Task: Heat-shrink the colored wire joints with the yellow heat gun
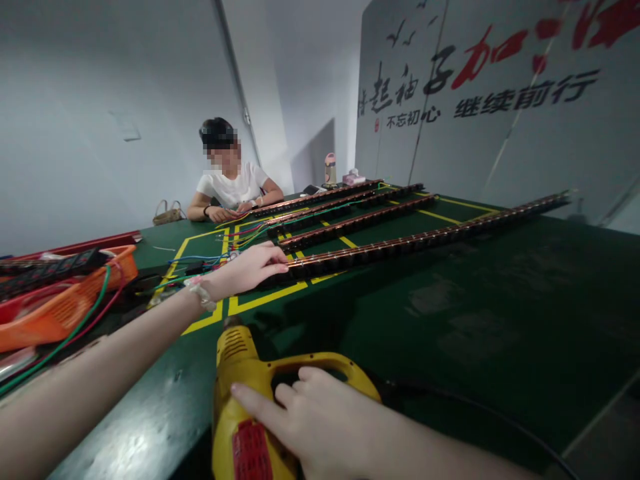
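My left hand (pixel 255 265) reaches across the green table, its thumb and fingers closed on the near end of a long black rail (pixel 425 240) with copper strips along it. The rail runs off to the far right. In the foreground my right hand (pixel 320 417) grips a yellow heat gun (pixel 233 393) by its handle, with the index finger stretched over the body. The gun's nozzle points away from me, below my left wrist. Coloured wires (pixel 207 259) lie beyond my left hand; how they join the rail is hidden.
Several more rails (pixel 360 222) lie side by side on the green table (pixel 480 320), marked with yellow tape. An orange basket (pixel 75 310) stands at the left. A black cord (pixel 480 400) trails from the gun. A co-worker (pixel 233 187) sits at the far side, near a bottle (pixel 331 170).
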